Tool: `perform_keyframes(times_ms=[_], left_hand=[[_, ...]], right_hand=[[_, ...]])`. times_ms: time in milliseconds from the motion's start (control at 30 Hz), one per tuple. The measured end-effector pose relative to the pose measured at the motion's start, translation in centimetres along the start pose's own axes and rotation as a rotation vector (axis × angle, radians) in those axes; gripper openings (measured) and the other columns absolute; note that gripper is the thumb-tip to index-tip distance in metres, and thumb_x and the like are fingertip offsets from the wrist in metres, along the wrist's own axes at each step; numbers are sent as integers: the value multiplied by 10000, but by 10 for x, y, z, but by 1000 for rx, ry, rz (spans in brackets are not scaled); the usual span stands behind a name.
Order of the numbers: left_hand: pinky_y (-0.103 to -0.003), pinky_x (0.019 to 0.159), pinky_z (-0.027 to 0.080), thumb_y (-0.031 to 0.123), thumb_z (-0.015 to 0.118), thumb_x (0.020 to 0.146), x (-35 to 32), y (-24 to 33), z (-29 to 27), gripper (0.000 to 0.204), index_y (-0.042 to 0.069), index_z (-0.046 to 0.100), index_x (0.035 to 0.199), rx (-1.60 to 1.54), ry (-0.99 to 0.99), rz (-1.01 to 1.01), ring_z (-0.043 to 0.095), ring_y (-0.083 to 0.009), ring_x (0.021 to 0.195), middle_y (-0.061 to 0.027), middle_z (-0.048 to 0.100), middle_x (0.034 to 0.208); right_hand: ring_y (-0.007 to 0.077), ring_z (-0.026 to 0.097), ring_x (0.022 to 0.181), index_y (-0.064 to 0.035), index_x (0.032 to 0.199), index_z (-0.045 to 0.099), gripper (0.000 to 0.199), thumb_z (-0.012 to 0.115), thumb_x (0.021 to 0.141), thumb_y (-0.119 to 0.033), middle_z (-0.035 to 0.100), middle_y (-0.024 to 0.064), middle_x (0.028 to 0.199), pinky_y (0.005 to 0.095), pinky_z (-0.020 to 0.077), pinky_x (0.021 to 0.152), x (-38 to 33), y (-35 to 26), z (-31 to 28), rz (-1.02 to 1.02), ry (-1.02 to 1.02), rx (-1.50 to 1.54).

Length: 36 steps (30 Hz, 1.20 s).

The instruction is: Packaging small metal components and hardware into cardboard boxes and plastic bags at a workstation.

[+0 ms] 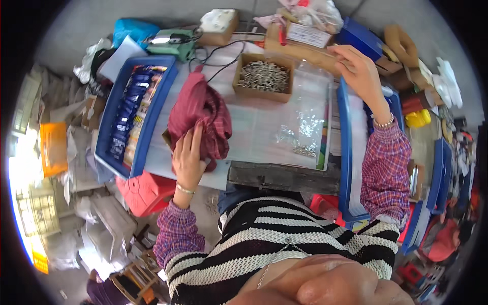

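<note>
My left hand [188, 155] lies flat on a crumpled dark red plaid cloth [201, 114] at the near left of the white work surface [254, 127]; its fingers are spread and press on the cloth. My right hand [358, 68] reaches to the far right and its fingers close on the edge of a brown cardboard box [300, 46]. Between the two hands stands an open cardboard box of small metal pieces [264, 77]. A clear plastic bag with a few small metal parts [302, 129] lies on the surface.
A blue tray of dark blue packets [134, 112] sits at the left, and a blue tray [345, 147] with white sheets at the right. A green device with cables [173, 43] is at the back. A red plastic stool [145, 193] and scattered packaging lie on the floor to the left.
</note>
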<state>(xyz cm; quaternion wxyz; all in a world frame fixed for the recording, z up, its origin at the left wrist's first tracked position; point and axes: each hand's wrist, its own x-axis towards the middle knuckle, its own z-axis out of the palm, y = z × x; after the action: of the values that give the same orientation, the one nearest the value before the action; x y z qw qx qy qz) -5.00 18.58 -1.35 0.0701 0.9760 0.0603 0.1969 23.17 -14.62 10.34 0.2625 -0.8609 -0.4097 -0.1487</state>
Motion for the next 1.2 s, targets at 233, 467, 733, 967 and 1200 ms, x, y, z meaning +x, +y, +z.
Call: perform_keyframes(times_ms=[233,467,733,967,1200], left_hand=[[-418,835,476,-108,517,539,-5,0,-8,786,73,524,1304,-149,3,-50,561,-363,971,-142,605,1126],[-454,908,428,-56,584,575,-6,10,-6,666,-10,483,1232,-30,-50,-132,519,-407,1019,-193,548,1047],[-442,737,478,-83,556,548,-8,-4,-1,602,45,554,1136,-204,-1,-128,586,-393,857,-161,577,912],[-424,735,485,-69,590,581,12,-14,-19,557,38,586,1127,-290,67,-182,608,-397,899,-159,634,977],[-395,758,499,-120,550,582,34,-18,-37,556,24,601,1116,-236,121,-95,622,-389,909,-169,642,993]], right_hand=[[248,642,985,-61,1184,614,339,648,846,-76,635,109,1131,321,510,802,-20,71,-16,91,191,-210],[180,602,1041,-69,1235,599,377,631,861,-37,615,76,1182,296,497,857,-53,110,-22,225,196,-55],[154,585,1043,-62,1225,592,357,621,871,-36,614,37,1212,268,465,813,-49,89,-4,218,131,-13],[157,601,1021,-52,1216,603,347,623,869,-41,628,40,1203,256,469,803,-51,81,-4,154,134,-48],[185,616,1034,-47,1202,611,333,623,869,-42,625,63,1214,277,485,828,-55,90,-1,129,151,-61]])
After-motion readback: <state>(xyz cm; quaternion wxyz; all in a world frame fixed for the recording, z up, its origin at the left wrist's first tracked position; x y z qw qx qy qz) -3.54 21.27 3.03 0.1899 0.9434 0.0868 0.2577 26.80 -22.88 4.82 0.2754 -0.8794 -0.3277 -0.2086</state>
